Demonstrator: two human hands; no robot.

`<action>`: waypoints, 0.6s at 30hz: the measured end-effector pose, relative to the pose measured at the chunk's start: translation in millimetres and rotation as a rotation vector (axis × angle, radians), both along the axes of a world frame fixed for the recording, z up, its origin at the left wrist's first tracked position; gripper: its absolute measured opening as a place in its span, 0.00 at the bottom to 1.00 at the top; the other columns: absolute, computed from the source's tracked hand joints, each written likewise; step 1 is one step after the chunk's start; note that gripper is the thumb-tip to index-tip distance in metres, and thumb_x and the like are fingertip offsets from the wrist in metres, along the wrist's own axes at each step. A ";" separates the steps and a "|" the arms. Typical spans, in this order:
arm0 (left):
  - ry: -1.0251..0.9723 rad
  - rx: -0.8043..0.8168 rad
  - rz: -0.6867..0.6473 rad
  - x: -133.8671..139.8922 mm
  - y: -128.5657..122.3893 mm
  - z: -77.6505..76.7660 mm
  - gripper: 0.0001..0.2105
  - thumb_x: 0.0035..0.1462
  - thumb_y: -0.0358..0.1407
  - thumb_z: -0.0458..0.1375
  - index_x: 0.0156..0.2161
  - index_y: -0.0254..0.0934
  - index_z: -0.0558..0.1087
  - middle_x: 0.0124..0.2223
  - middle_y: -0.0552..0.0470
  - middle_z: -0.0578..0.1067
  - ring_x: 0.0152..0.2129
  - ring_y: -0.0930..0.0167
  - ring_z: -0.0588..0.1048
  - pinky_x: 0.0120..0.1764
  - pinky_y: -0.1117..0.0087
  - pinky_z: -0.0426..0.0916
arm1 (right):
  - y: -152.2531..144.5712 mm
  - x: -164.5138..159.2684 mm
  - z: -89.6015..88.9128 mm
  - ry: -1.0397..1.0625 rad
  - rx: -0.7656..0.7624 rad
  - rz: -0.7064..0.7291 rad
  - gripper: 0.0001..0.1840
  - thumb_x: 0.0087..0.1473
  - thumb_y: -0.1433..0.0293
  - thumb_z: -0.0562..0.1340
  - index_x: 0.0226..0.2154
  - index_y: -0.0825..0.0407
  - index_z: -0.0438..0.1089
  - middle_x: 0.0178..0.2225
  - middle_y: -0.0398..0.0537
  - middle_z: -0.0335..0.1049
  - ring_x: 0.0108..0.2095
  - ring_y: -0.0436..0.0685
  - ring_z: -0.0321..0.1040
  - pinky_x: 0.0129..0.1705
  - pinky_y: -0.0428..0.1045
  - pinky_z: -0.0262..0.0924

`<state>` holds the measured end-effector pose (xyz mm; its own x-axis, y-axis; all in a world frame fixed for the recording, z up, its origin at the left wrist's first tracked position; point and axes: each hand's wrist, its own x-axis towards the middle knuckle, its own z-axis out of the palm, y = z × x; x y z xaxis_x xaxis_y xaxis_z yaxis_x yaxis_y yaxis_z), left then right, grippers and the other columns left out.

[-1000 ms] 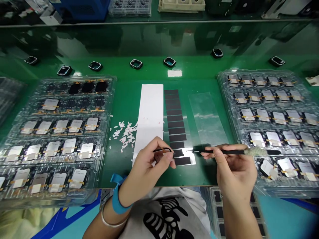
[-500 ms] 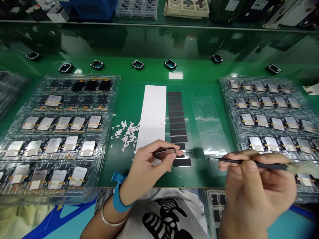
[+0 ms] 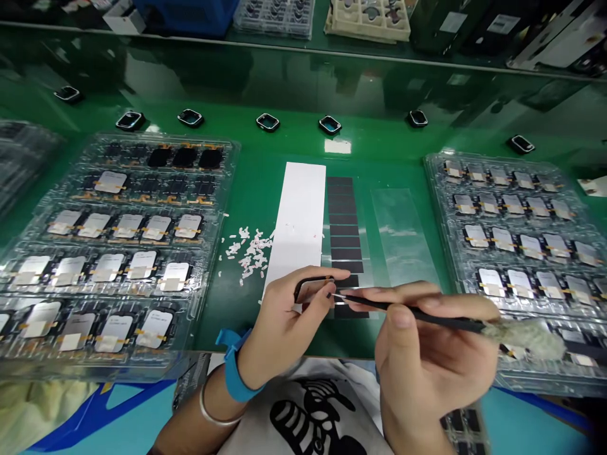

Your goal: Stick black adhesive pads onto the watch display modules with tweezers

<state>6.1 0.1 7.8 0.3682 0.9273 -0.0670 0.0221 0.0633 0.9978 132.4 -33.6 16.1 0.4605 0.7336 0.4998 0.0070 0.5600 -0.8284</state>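
Observation:
My left hand, with a blue wrist strap, pinches a small rounded watch screen by its edges. Its dark rim shows, while fingers hide part of its face. From the right, my right hand grips a slim black tweezers-like tool like a pen; pale wrapping covers its rear end. The metal tip is at the left thumb, beside the screen; contact cannot be made out. Below both hands lies a clear sheet with a column of black strips. A white card lies to its left.
Clear trays of watch screens stand at left and right. Small white scraps lie beside the card. A clear film is at right. Several watch frames line the back, below a shelf.
My right hand has moved left, bringing the tool's tip to my left thumb. The watch screen has tilted, now showing mostly its edge. The view has shifted slightly.

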 end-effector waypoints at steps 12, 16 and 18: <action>0.194 0.295 0.007 -3.5 -0.3 -10.4 0.25 0.65 0.26 0.47 0.65 0.41 0.63 0.32 0.55 0.68 0.24 0.74 0.64 0.27 0.73 0.60 | 2.0 -10.4 -10.8 -0.209 0.071 -0.002 0.27 0.48 0.93 0.58 0.45 0.54 0.57 0.38 0.47 0.74 0.42 0.53 0.77 0.41 0.49 0.77; 0.210 0.293 -0.002 -3.3 -1.2 -9.6 0.24 0.68 0.31 0.45 0.67 0.39 0.59 0.34 0.52 0.69 0.27 0.71 0.67 0.32 0.69 0.65 | 4.4 -12.0 -15.8 -0.242 0.086 -0.058 0.25 0.49 0.92 0.60 0.44 0.54 0.57 0.35 0.45 0.73 0.38 0.53 0.77 0.38 0.49 0.77; 0.209 0.298 -0.016 -4.1 -1.6 -10.6 0.24 0.69 0.34 0.44 0.68 0.39 0.58 0.35 0.51 0.69 0.30 0.69 0.69 0.36 0.67 0.67 | 6.3 -11.9 -18.1 -0.251 0.087 -0.073 0.23 0.50 0.90 0.60 0.44 0.54 0.58 0.35 0.45 0.74 0.38 0.52 0.77 0.38 0.49 0.77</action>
